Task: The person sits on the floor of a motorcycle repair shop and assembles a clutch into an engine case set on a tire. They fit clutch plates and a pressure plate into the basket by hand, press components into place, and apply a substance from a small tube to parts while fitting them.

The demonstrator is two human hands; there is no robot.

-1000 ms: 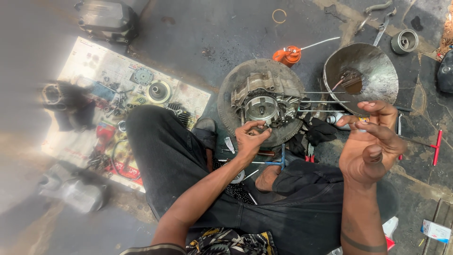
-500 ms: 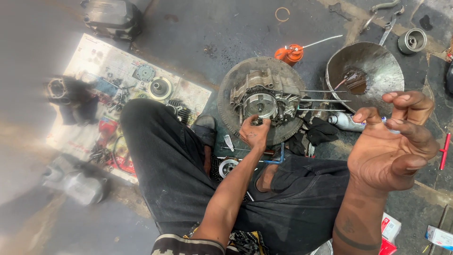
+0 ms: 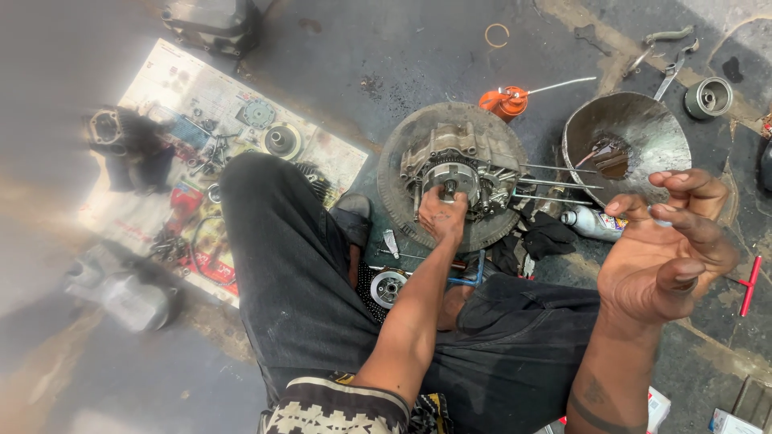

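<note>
The left hand [image 3: 441,215] pinches a small part at the clutch of the engine block [image 3: 454,173], which rests on a round metal disc [image 3: 402,153]; oily fingers could drop it. The right hand [image 3: 663,249] hovers empty, fingers loosely curled

Floor-level motorcycle repair workshop, work done sitting on stained, oil-spotted concrete [image 3: 386,56]. Evidence: partly stripped engine [image 3: 460,173] on a round metal disc [image 3: 402,153], long studs sticking out; metal bowl [image 3: 635,133] with dark oil pooled inside; orange oil can [image 3: 500,101] with long spout; wrenches [image 3: 667,60] lying loose on the ground; gears, bolts and small parts spread on a printed paper sheet [image 3: 201,96]; red T-handle tool [image 3: 749,285]; engine covers lying around.
</note>
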